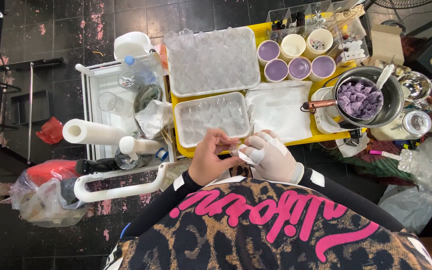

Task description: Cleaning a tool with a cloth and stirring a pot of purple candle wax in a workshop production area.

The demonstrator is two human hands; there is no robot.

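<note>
Both the bare left hand [211, 159] and the gloved right hand [272, 156] pinch 1 small clear plastic cup [234, 149] between them, just before the yellow counter [256, 142]; it looks light, thin, easily crushed, best gripped at its rim.

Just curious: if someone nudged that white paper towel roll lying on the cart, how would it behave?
The paper towel roll lies on its side, so it would probably roll. It looks light for its bulk, being paper around a hollow core, and likely soft, denting slightly under a squeeze.
</note>
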